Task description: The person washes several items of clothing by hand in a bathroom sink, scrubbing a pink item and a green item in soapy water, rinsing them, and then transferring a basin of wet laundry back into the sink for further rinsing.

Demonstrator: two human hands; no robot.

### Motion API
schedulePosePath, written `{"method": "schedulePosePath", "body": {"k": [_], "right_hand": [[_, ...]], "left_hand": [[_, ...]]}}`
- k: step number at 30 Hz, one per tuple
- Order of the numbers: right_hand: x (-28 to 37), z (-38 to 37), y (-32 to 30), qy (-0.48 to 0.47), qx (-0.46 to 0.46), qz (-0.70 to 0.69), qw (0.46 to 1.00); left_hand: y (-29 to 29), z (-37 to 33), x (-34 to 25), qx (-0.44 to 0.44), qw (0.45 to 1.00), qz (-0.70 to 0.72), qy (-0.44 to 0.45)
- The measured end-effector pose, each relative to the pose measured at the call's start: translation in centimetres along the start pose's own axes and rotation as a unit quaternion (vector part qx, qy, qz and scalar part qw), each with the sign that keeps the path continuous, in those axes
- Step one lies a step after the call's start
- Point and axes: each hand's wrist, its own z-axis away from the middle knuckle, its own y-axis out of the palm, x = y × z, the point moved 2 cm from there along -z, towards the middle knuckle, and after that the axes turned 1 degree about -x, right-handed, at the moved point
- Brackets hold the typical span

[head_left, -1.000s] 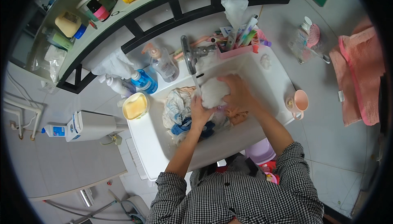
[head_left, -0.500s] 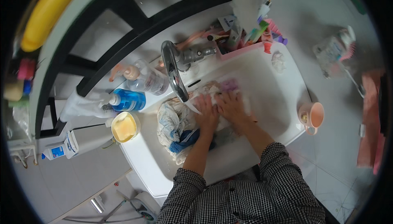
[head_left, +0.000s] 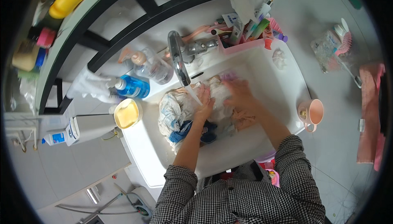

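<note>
Wet laundry [head_left: 170,111] lies bunched in the left part of the white sink [head_left: 282,105], pale cloth with blue patches. Water runs from the chrome faucet [head_left: 179,58] beside my left hand [head_left: 206,101]. That hand is turned on edge over the cloth, fingers stretched out, gripping nothing visible. My right hand [head_left: 239,93], somewhat blurred, hovers over the wet cloth with its fingers apart. Peach-coloured cloth [head_left: 243,118] shows under my right forearm, and a dark blue piece [head_left: 208,133] lies between my arms. A purple bit of cloth [head_left: 229,76] is partly hidden beyond my right hand.
Along the sink's left rim stand a clear pump bottle [head_left: 153,66], a blue bottle [head_left: 135,87] and a tub of yellow soap [head_left: 127,113]. A pink caddy [head_left: 241,48] of toiletries sits at the back. A peach mug [head_left: 315,111] stands on the right rim.
My hands have lifted off the cloth and moved apart, the left turning on edge. Peach cloth and more of the dark blue piece now show. The view has shifted slightly.
</note>
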Motion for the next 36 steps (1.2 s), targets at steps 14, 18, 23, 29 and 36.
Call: {"method": "schedulePosePath", "body": {"k": [14,18,23,29,36], "right_hand": [[7.8,2.9,-9.0,0.036,-0.082,-0.054,0.995],[15.3,2.2,-13.5,-0.104,-0.157,-0.091,0.978],[17.4,2.5,-16.3,-0.128,-0.193,-0.136,0.963],[10.4,3.8,-8.5,0.025,-0.005,-0.018,1.000],[9.3,2.0,1.7,0.053,-0.031,0.000,0.998]], "left_hand": [[-5.4,4.4,-6.1,-0.046,0.671,0.522,-0.525],[-7.4,1.8,-7.4,0.021,0.596,0.708,-0.379],[-11.2,1.2,-9.3,0.046,0.642,0.657,-0.392],[-13.1,4.9,-4.8,-0.226,0.962,0.072,-0.138],[-13.0,4.7,1.3,-0.133,0.956,-0.040,-0.258]]}}
